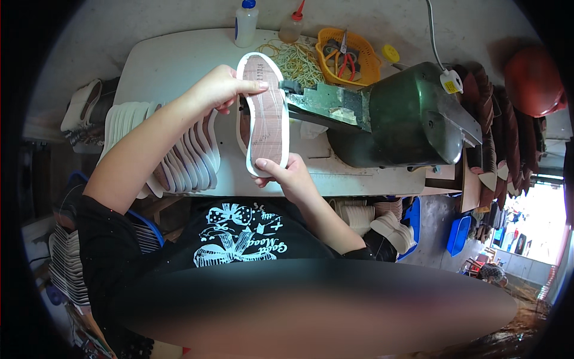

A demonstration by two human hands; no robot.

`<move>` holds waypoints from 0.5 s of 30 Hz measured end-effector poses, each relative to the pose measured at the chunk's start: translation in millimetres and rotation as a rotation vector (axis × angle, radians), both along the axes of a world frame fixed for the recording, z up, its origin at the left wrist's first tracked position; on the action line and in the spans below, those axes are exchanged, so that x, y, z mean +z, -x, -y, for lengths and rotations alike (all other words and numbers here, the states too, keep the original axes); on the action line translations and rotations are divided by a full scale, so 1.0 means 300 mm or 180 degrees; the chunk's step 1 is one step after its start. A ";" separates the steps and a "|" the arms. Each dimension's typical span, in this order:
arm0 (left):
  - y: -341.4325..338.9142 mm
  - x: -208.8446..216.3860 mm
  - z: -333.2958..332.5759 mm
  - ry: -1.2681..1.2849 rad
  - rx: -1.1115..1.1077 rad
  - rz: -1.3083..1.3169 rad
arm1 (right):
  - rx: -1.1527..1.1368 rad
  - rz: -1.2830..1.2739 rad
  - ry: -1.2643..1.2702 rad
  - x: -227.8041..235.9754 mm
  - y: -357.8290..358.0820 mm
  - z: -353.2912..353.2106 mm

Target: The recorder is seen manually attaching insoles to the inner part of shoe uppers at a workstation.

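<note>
A shoe insole [266, 119] with a brown striped face and a white rim stands lengthwise over the table. My left hand [222, 88] grips its upper part, thumb on the brown face. Its lower end is pinched by my right hand [290, 176], thumb in front and fingers behind. Another brown, white-edged piece shows partly behind its left side; I cannot tell whether the two are joined. Touching or nearly touching the insole's right edge is the narrow arm end of a green sewing machine [400, 116]. Beside my left forearm, a row of white-edged insoles [194, 158] leans together.
On the white table [173, 60] lie a heap of pale cords [293, 63] and an orange basket [372, 66] with red-handled pliers. A blue-capped bottle [246, 27] and a red-tipped bottle [291, 29] stand at the back. Below right, a blue crate [412, 224] holds more insoles.
</note>
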State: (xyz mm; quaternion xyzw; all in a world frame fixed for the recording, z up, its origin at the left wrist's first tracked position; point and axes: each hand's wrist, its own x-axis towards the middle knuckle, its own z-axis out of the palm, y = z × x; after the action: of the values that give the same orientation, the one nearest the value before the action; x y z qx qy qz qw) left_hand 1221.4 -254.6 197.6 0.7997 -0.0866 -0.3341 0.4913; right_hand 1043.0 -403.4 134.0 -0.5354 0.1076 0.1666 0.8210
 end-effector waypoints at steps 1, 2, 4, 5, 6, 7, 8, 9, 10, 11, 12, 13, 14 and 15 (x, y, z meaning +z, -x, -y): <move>-0.017 -0.006 -0.001 0.0005 0.0011 -0.0018 | -0.0077 0.0048 -0.0071 0.004 -0.004 -0.005; -0.031 -0.007 0.003 -0.0002 -0.0008 -0.0028 | -0.0163 0.0098 -0.0138 0.012 -0.008 -0.011; -0.061 -0.005 0.010 -0.0025 -0.0019 -0.0028 | -0.0380 0.0157 -0.0252 0.019 -0.022 -0.036; -0.091 -0.018 0.010 -0.0164 -0.0116 -0.0035 | -0.0577 0.0170 -0.0355 0.017 -0.030 -0.045; -0.118 -0.022 0.015 -0.0167 -0.0134 -0.0033 | -0.0775 0.0185 -0.0456 0.017 -0.040 -0.054; -0.144 -0.022 0.021 -0.0372 -0.0234 0.0014 | -0.0931 0.0196 -0.0556 0.023 -0.053 -0.065; -0.166 -0.026 0.022 -0.0585 -0.0320 0.0045 | -0.0935 0.0184 -0.0564 0.030 -0.065 -0.075; -0.192 -0.022 0.023 -0.0694 -0.0507 0.0079 | -0.1099 0.0128 -0.0640 0.038 -0.080 -0.084; -0.221 -0.014 0.024 -0.0700 -0.0513 0.0070 | -0.1265 0.0072 -0.0715 0.045 -0.096 -0.091; -0.252 -0.005 0.032 -0.1067 -0.0727 0.0097 | -0.1350 -0.0030 -0.0725 0.051 -0.111 -0.095; -0.279 -0.003 0.042 -0.1433 -0.0941 0.0127 | -0.1377 -0.0035 -0.0719 0.055 -0.124 -0.093; -0.304 -0.026 0.050 -0.1427 -0.0968 0.0124 | -0.1358 -0.0026 -0.0801 0.058 -0.137 -0.092; -0.329 -0.067 0.052 -0.1367 -0.0987 0.0985 | -0.1331 -0.0018 -0.0889 0.062 -0.152 -0.093; -0.342 -0.098 0.049 -0.1293 -0.0985 0.1841 | -0.1337 -0.0027 -0.0893 0.075 -0.166 -0.100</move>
State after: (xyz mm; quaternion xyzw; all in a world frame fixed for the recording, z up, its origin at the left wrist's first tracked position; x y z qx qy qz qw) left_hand 1324.0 -269.2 168.2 0.9194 -0.2732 -0.1752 0.2219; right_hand 1092.7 -373.3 156.4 -0.3814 0.1958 0.0079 0.9034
